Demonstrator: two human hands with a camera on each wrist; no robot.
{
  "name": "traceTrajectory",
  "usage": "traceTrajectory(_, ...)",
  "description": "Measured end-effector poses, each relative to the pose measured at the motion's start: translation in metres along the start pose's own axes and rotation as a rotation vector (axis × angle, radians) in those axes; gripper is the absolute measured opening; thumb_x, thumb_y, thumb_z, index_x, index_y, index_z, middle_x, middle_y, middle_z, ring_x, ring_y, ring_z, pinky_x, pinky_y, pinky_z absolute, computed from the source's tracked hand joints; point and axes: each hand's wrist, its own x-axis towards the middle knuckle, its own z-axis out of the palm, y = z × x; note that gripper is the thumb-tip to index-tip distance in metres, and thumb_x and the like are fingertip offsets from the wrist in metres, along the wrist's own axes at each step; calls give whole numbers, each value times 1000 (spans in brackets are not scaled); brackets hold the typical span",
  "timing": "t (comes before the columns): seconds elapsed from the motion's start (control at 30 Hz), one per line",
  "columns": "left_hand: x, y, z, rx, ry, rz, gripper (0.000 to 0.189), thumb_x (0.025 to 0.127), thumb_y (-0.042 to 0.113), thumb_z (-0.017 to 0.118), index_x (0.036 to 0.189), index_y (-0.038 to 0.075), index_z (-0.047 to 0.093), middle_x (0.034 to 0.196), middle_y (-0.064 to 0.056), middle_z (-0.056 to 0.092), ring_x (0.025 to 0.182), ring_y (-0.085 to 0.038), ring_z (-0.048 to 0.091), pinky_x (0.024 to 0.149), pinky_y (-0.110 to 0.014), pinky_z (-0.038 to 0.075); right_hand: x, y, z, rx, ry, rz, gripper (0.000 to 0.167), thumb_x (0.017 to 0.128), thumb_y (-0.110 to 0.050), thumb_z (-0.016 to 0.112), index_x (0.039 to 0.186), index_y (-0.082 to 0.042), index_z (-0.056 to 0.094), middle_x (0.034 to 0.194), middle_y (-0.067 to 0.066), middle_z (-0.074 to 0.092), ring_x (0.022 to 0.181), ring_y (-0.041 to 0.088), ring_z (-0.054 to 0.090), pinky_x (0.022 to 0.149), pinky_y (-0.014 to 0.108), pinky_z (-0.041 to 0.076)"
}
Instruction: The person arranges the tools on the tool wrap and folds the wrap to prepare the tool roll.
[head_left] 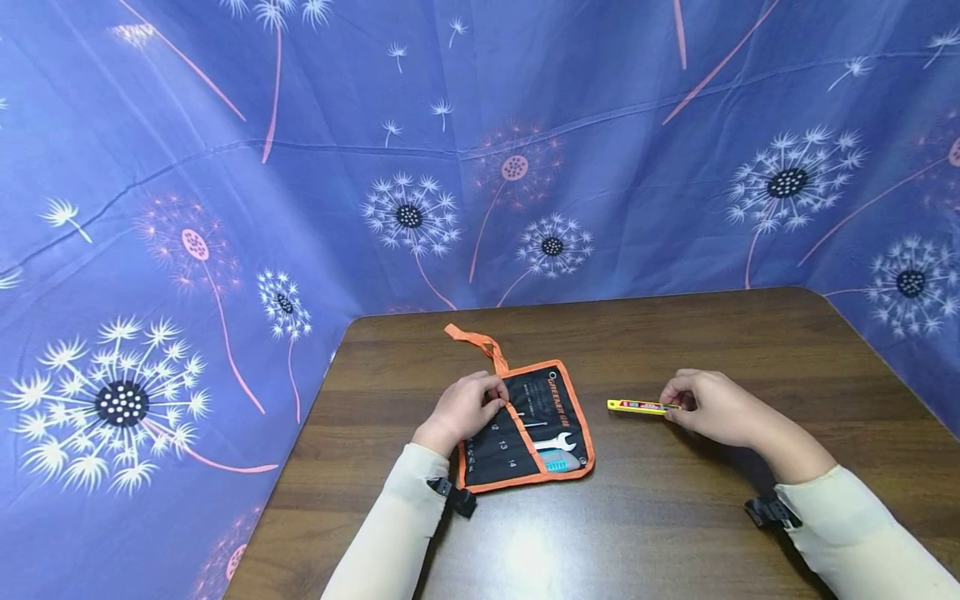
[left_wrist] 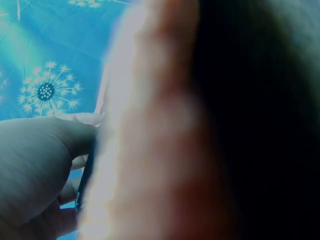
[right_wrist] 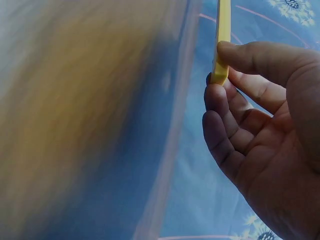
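A black tool pouch [head_left: 551, 398] with orange trim lies unfolded on the table, its orange tie strap [head_left: 471, 336] trailing toward the back. An open-end wrench [head_left: 557, 442] and a grey-and-teal utility knife [head_left: 560, 461] show in its pockets. My left hand [head_left: 467, 408] pinches the orange edge of the pocket at the pouch's upper left; in the left wrist view a large blur covers much of the scene. To the right of the pouch, my right hand [head_left: 708, 406] pinches one end of a slim yellow bar [head_left: 636, 407] with a printed label. The right wrist view shows thumb and fingertips on that bar [right_wrist: 223, 30].
The brown wooden table [head_left: 645, 533] has rounded far corners. Behind it and to the left hangs a blue cloth [head_left: 322, 217] printed with dandelions. A dark wrist strap with a camera sits on the left wrist [head_left: 453, 497] and on the right wrist [head_left: 772, 510].
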Motion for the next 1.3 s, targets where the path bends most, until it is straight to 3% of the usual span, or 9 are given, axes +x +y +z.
traceTrajectory(0.57, 0, 1, 0, -20, 18, -4, 5, 98, 23, 75, 97, 27, 72, 91, 12, 56, 80, -9, 58, 73, -32, 49, 43, -28, 14, 65, -6, 26, 18, 83, -2, 83, 91, -16, 76, 81, -12, 59, 72, 5, 56, 63, 27, 48)
traceTrajectory(1.3, 1, -1, 2, -12, 24, -9, 8, 99, 23, 74, 97, 30, 71, 91, 13, 56, 79, -7, 56, 73, -30, 49, 79, -48, 30, 98, -43, 23, 13, 88, -5, 82, 93, -16, 76, 84, -9, 61, 75, 10, 58, 65, 29, 50)
